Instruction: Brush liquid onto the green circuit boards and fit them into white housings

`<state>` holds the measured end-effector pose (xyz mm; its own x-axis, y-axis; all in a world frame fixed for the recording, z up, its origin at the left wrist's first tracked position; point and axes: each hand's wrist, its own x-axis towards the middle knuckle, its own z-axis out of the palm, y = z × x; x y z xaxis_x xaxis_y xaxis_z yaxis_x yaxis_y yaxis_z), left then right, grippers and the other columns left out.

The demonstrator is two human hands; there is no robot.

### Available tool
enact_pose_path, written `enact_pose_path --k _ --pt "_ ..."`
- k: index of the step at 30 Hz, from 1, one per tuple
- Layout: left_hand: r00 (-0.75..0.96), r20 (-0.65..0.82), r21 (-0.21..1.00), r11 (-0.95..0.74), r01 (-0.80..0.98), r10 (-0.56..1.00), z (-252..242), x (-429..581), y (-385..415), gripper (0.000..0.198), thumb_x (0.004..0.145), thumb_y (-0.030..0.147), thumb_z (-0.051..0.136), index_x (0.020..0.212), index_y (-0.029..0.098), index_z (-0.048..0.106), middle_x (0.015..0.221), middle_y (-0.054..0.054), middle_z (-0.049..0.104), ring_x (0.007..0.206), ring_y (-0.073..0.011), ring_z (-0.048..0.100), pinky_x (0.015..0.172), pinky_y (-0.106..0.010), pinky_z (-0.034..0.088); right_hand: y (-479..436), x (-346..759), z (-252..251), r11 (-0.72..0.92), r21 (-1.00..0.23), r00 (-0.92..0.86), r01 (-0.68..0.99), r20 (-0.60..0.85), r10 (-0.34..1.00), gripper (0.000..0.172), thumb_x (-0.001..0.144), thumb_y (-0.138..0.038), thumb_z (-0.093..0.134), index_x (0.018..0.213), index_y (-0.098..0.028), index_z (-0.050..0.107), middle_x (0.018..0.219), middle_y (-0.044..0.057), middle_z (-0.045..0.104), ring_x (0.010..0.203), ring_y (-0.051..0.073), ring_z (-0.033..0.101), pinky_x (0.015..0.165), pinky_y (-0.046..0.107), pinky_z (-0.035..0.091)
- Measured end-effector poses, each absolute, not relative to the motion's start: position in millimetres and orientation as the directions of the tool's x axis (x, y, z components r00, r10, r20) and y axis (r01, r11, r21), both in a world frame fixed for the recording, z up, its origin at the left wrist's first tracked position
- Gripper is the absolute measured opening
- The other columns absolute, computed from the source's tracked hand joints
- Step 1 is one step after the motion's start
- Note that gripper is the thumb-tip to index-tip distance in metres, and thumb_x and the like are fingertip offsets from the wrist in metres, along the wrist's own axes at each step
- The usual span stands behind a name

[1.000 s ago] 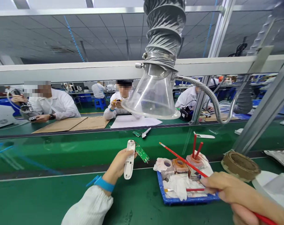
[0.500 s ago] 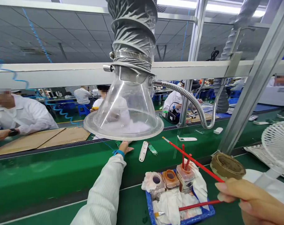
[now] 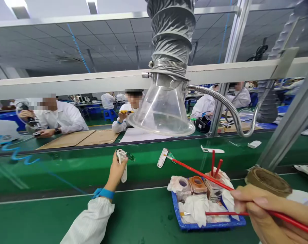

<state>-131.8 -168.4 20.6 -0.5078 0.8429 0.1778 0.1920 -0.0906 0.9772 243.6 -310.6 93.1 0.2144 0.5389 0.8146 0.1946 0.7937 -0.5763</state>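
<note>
Left hand grasps a white casing; right hand pinches a red brush (tip at a second casing, probably being brushed, lying on the worktop).

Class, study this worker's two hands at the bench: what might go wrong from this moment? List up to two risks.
1. The left hand grips a casing whose green board sticks out at the top; it might snag or pull free.
2. The right hand holds a long brush that reaches across the open jars in the tray to a second casing; a slip might tip a jar.
</note>
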Motion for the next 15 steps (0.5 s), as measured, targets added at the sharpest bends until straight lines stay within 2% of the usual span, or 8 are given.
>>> enact_pose_path --k 3,6,10,15 --pt "-0.38 0.089 0.996 -0.082 0.034 0.921 29.0 -124.3 -209.6 0.05 0.063 0.044 0.072 0.099 0.012 0.058 0.085 -0.008 0.064 0.09 -0.027 0.061 0.082 -0.037 0.046 -309.5 228.7 99.7 0.796 -0.601 0.133 0.07 0.796 0.59 0.012 0.08 -0.012 0.061 0.087 -0.022 0.062 0.083 0.002 0.07 0.055 0.013 0.064 0.053 0.022 0.058" --pt "-0.232 0.037 0.991 -0.065 -0.114 0.972 38.6 -107.2 -246.4 0.048 0.066 0.042 0.072 0.103 0.015 0.06 0.101 -0.01 0.065 0.096 -0.0239 0.06 0.086 -0.034 0.046 -307.0 223.5 96.3 0.777 -0.623 0.067 -0.092 0.775 0.629 0.01 0.083 -0.015 0.059 0.09 -0.022 0.06 0.084 0.003 0.07 0.053 0.014 0.063 0.048 0.025 0.056" --pt "-0.07 -0.055 0.937 0.028 -0.347 0.996 50.4 -80.3 -277.9 0.035 0.071 0.035 0.071 0.1 0.017 0.064 0.109 -0.009 0.064 0.095 -0.0202 0.06 0.089 -0.032 0.045 -308.5 222.9 91.5 0.76 -0.627 0.026 -0.174 0.768 0.64 0.011 0.084 -0.015 0.059 0.091 -0.023 0.06 0.084 0.004 0.069 0.052 0.014 0.061 0.047 0.027 0.055" --pt "-0.008 -0.081 0.924 0.073 -0.374 0.997 58.5 -57.3 -294.0 0.038 0.075 0.036 0.067 0.108 0.019 0.062 0.107 -0.008 0.065 0.093 -0.0202 0.06 0.084 -0.031 0.046 -315.2 220.5 96.9 0.758 -0.62 0.047 -0.202 0.767 0.64 0.009 0.083 -0.017 0.062 0.088 -0.023 0.06 0.079 0.004 0.07 0.049 0.014 0.06 0.046 0.028 0.055"
